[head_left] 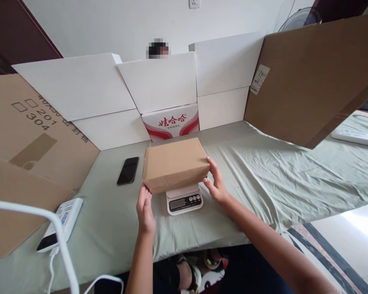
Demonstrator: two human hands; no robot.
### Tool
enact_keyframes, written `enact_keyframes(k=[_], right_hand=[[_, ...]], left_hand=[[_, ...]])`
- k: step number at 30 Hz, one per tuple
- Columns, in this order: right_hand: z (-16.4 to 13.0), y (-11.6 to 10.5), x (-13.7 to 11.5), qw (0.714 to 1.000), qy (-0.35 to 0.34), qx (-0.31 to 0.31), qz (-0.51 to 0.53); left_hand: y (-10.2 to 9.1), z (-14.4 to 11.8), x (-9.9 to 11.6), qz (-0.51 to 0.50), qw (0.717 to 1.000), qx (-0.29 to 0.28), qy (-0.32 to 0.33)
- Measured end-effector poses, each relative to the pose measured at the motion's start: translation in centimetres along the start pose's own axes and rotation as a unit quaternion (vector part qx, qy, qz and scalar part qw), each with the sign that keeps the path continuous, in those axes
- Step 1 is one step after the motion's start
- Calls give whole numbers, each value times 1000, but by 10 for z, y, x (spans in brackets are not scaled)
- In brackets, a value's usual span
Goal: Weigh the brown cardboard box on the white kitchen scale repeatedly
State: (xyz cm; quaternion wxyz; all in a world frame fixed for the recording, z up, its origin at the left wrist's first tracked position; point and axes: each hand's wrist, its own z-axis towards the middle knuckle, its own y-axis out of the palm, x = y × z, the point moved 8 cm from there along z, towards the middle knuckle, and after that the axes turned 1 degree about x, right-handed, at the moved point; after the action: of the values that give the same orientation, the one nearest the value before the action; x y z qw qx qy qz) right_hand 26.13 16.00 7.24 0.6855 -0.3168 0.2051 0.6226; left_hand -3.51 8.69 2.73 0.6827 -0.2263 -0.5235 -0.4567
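A closed brown cardboard box (176, 161) is above a small white kitchen scale (185, 206), covering most of its platform. Whether the box rests on the platform or hovers just over it, I cannot tell. My left hand (146, 210) grips the box's near left corner from below, its fingertips partly hidden. On the other side, my right hand (215, 181) holds the near right corner, with fingers along the side and the thumb at the lower edge. The scale's dark display and round buttons face me; no reading is legible.
A black phone (128, 170) lies left of the box. White boxes (168, 83) form a wall behind, flanked by large cardboard panels (306, 77). A white power bank (64, 222) with a cable sits at left on the green cloth (110, 228). A person's head shows beyond the wall.
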Motion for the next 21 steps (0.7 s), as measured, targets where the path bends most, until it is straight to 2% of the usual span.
enact_keyframes(k=[3, 5, 7, 9, 12, 15, 18, 21], right_hand=[[33, -1, 12, 997, 22, 44, 53], [56, 6, 30, 993, 44, 55, 92], [72, 17, 55, 989, 78, 50, 115], [77, 28, 81, 983, 117, 45, 131], [73, 41, 104, 977, 145, 26, 153], [69, 48, 112, 976, 154, 1, 156], [69, 51, 116, 973, 170, -17, 154], [69, 48, 118, 971, 178, -20, 155]], left_hand=[[20, 47, 9, -11, 999, -27, 20], [39, 81, 5, -20, 998, -56, 17], [56, 108, -10, -38, 997, -74, 0], [64, 123, -31, -41, 996, -75, -18], [63, 126, -61, -36, 997, -62, -39], [55, 121, -77, -36, 997, -46, -59], [49, 118, -82, -27, 996, -35, -78], [42, 118, -77, -15, 997, -21, -69]])
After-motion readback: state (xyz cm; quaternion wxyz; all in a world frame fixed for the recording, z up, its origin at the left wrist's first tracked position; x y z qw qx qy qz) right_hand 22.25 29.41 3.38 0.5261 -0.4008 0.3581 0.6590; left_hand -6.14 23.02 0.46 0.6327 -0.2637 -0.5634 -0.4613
